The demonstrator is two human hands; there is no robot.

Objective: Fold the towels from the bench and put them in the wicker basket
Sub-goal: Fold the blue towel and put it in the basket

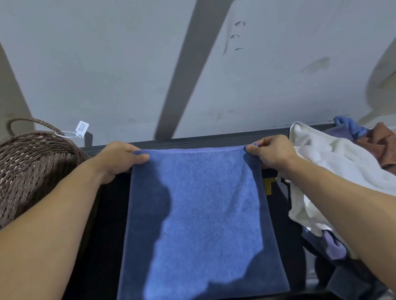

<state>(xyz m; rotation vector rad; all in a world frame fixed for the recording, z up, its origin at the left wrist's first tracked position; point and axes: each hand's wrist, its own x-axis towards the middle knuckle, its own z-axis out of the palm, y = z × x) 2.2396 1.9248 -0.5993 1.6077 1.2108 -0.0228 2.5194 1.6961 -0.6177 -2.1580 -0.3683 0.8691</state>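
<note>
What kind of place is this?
Probably a home laundry corner: a wicker basket beside a dark bench, a blue towel spread flat, and a pile of unfolded towels.

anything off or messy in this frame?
Nothing damaged or spilled. The blue towel lies flat and square on the bench, left hand and right hand pinching its far corners. Only mess: unfolded towels heaped at right. The basket still carries a tag.
</note>
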